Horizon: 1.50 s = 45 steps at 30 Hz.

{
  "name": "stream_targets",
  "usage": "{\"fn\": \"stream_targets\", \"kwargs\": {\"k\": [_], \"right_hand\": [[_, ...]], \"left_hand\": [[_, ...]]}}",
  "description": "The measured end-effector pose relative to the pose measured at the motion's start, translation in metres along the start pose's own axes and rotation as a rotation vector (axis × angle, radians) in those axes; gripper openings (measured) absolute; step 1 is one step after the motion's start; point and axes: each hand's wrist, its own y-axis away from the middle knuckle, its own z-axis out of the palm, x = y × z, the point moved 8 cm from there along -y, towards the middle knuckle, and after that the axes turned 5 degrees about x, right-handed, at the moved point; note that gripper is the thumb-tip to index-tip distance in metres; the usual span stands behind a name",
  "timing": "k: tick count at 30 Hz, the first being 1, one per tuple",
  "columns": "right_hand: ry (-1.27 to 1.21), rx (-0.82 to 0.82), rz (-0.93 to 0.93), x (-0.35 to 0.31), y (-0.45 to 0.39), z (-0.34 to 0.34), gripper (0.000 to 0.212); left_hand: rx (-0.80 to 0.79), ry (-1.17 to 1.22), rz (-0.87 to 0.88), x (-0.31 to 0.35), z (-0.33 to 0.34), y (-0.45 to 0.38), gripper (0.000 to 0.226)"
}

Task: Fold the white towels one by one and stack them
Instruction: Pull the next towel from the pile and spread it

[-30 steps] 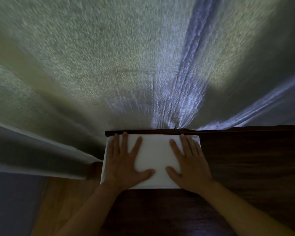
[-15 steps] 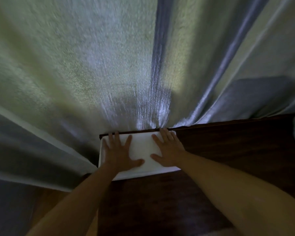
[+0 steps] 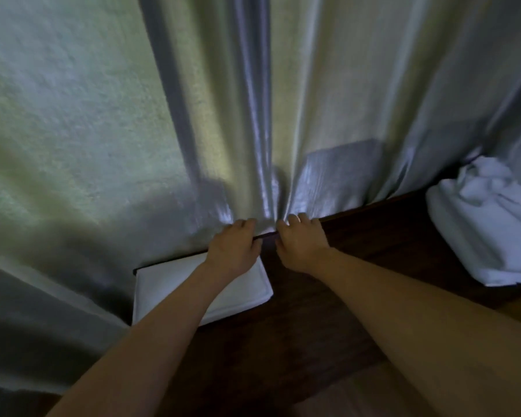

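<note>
Both hands at far edge of dark wood tabletop [image 3: 328, 311], side by side: left hand [image 3: 233, 249] and right hand [image 3: 301, 245] each with a curled grip on the hanging white towel [image 3: 253, 130]. Folded white towel [image 3: 169, 291] lies flat under left forearm; crumpled white towel pile [image 3: 491, 224] sits well apart at right.

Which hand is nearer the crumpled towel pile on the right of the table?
Right. The right hand grips the hanging towel at the table edge, well left of the crumpled towel pile; the left hand is farther left, above the folded towel.
</note>
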Motion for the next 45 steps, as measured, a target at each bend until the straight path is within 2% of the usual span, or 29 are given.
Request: {"fn": "stream_targets", "kwargs": {"k": [5, 13, 22, 28, 35, 38, 41, 45], "right_hand": [[0.019, 0.023, 0.202, 0.1, 0.038, -0.026, 0.047], [0.05, 0.003, 0.307, 0.256, 0.117, -0.059, 0.053], [0.017, 0.045, 0.415, 0.4, 0.168, -0.072, 0.05], [0.014, 0.052, 0.506, 0.487, 0.171, -0.064, 0.043], [0.062, -0.02, 0.598, 0.592, 0.16, -0.041, 0.04], [0.036, -0.044, 0.634, 0.621, 0.157, -0.03, 0.037], [0.012, -0.063, 0.636, 0.643, 0.15, -0.018, 0.037], [-0.039, -0.092, 0.624, 0.671, 0.138, -0.001, 0.036]], "left_hand": [[0.041, -0.009, 0.034, 0.095, 0.004, -0.026, 0.044], [0.007, -0.019, 0.086, 0.256, 0.032, -0.057, 0.045], [-0.053, 0.081, 0.212, 0.396, 0.064, -0.104, 0.044], [-0.061, 0.148, 0.275, 0.463, 0.092, -0.161, 0.045], [-0.119, 0.194, 0.332, 0.528, 0.172, -0.262, 0.036], [-0.169, 0.228, 0.347, 0.557, 0.209, -0.296, 0.041], [-0.239, 0.154, 0.373, 0.585, 0.245, -0.321, 0.047], [-0.364, 0.026, 0.35, 0.606, 0.29, -0.341, 0.076]]}}
